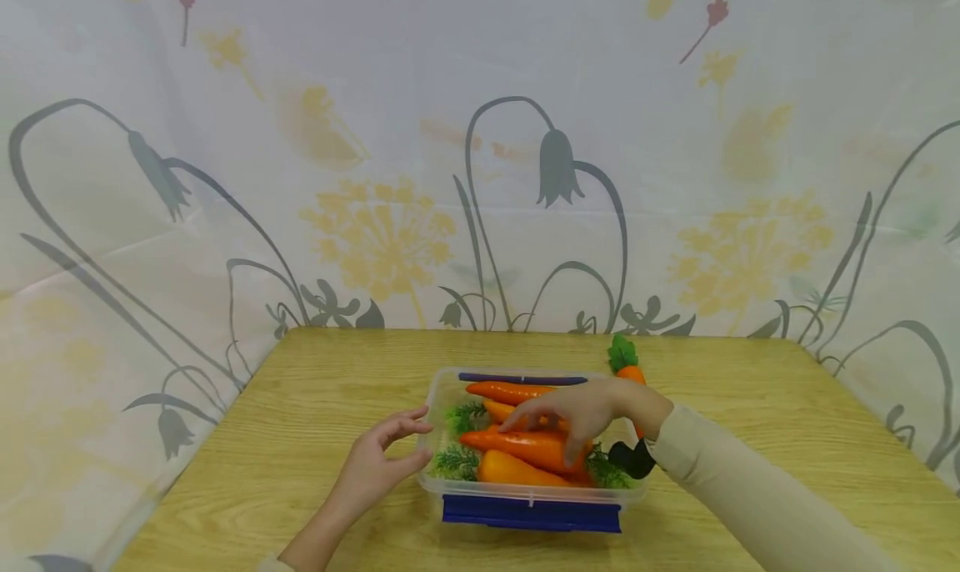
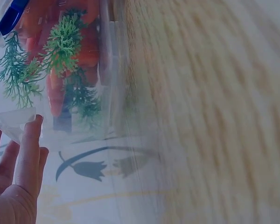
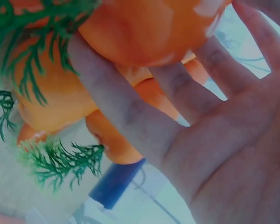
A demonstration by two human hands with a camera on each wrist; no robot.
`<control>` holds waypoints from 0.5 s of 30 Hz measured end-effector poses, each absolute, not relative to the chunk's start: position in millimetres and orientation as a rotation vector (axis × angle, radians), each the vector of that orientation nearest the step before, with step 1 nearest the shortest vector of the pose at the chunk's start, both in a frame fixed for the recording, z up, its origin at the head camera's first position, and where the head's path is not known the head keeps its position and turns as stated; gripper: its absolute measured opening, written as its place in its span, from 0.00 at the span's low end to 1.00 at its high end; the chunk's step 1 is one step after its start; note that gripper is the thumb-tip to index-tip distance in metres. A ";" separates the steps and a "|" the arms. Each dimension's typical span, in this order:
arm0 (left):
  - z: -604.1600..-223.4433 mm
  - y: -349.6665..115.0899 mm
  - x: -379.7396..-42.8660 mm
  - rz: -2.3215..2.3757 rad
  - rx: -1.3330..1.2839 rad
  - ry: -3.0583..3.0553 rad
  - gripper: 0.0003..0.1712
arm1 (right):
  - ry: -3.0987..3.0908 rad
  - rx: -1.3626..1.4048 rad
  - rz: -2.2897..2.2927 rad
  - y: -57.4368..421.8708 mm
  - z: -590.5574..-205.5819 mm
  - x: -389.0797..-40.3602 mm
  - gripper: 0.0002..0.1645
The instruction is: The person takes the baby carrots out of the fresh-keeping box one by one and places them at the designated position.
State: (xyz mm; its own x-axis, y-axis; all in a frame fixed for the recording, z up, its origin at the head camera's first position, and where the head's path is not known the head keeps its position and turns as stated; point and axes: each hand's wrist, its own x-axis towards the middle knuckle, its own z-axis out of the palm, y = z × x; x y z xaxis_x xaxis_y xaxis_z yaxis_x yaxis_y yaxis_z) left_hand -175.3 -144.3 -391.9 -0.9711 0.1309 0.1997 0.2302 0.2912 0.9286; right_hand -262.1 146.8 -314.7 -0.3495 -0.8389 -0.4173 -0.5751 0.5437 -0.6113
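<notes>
A clear plastic box point(image 1: 438, 490) with blue latches point(image 1: 532, 515) holds several orange toy carrots with feathery green tops point(image 1: 459, 462). My right hand point(image 1: 588, 409) reaches into it from the right, fingers spread and fairly straight over an orange carrot point(image 1: 517, 445). In the right wrist view the fingers point(image 3: 130, 109) lie against a shiny orange carrot point(image 3: 140, 28); the thumb is not clear there. My left hand point(image 1: 378, 464) stands at the box's left side, fingers extended. In the left wrist view a fingertip point(image 2: 35, 122) is at the box's translucent corner; whether it touches cannot be told.
Behind the right forearm, another carrot with a leafy green top point(image 1: 622, 353) lies beside the box on the wooden table point(image 1: 352, 359). A dark rounded thing point(image 1: 633, 459) shows under the right wrist. A flower-printed sheet point(image 1: 405, 138) hangs behind and at the sides.
</notes>
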 end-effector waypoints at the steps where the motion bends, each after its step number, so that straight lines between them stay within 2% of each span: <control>1: -392.0 -144.2 -175.5 -1.790 -0.342 -2.458 0.12 | 2.076 -1.135 -0.477 147.6 -312.9 -261.1 0.47; 15: -396.1 -145.5 -176.7 -1.731 -0.389 -2.469 0.10 | 2.248 -1.191 -0.586 172.9 -289.3 -252.6 0.44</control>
State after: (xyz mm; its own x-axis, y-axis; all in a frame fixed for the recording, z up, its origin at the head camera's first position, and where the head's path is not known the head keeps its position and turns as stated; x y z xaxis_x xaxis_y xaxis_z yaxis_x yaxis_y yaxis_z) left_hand -176.7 -145.5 -396.1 -0.9622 0.1495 0.2275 0.2649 0.3209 0.9093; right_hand -252.6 172.9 -289.3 -0.4748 -0.8453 -0.2450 -0.6184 0.5185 -0.5905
